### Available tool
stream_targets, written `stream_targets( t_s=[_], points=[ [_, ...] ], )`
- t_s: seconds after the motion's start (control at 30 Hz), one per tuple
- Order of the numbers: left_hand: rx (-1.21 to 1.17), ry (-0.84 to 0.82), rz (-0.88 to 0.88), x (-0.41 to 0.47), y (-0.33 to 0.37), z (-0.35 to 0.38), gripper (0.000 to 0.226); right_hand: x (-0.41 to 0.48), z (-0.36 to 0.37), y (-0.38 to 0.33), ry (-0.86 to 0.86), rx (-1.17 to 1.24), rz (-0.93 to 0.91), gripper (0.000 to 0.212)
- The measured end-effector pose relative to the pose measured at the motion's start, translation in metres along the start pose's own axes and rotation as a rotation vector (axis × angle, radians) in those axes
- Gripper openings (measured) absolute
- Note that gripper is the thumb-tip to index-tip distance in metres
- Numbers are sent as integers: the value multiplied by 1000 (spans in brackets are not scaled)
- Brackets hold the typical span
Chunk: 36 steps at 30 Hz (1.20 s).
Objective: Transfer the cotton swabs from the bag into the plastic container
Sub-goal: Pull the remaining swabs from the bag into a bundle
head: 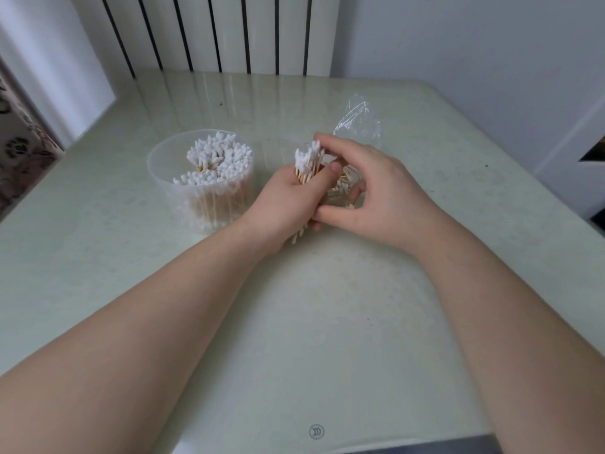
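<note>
A round clear plastic container point(157, 168) stands left of centre on the table, holding many upright cotton swabs point(217, 162) with wooden sticks. My left hand point(281, 204) grips an upright bundle of cotton swabs point(307, 163) just right of the container. My right hand point(376, 188) arches over that bundle, its fingertips touching the white tips and its thumb against the bundle's lower part. Under my right hand lie more swabs point(340, 188), partly hidden. The clear plastic bag point(358, 121) lies crumpled behind my right hand.
The pale green table point(311, 306) fills the view, its near edge at the bottom. A white radiator point(216, 31) stands against the wall behind. A patterned fabric point(19, 149) shows at the far left, and a dark opening point(594, 152) at the far right.
</note>
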<state>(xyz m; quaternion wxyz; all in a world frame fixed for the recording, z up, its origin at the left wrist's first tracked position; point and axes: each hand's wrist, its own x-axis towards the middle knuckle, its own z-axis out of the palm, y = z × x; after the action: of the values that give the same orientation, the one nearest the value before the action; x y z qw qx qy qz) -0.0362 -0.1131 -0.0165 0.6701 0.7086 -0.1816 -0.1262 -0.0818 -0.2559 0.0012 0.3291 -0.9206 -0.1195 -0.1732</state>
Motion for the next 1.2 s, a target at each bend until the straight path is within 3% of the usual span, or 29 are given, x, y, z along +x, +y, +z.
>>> stream_targets(
  t_s=[0.1, 0.2, 0.33, 0.5, 0.57, 0.8, 0.93, 1.0, 1.2],
  points=[
    [-3, -3, 6, 1, -1, 0, 34, 0, -1, 2, 17, -32, -41, 75],
    [-7, -10, -13, 1, -2, 0, 36, -1, 0, 4, 5, -7, -23, 89],
    [-57, -27, -58, 1, 0, -1, 34, -2, 1, 1, -34, -29, -45, 91],
    [-270, -44, -161, 1, 6, -2, 35, -5, 5, -7, -211, -184, -11, 139],
    [-313, -53, -176, 2, 5, -3, 38, -4, 9, -11, -211, -254, -18, 146],
    [-342, -28, -222, 1, 8, -5, 36, -2, 13, -9, -77, -215, -65, 106],
    [-329, -7, -241, 2, 7, -5, 41, -3, 13, -12, -183, -208, -9, 136],
    [-318, 20, -253, 3, 6, -4, 40, -3, 15, -13, -179, -238, -6, 138],
    [-285, 38, -232, 0, 10, -3, 36, 1, 17, -7, 3, -157, -74, 88]
  ],
)
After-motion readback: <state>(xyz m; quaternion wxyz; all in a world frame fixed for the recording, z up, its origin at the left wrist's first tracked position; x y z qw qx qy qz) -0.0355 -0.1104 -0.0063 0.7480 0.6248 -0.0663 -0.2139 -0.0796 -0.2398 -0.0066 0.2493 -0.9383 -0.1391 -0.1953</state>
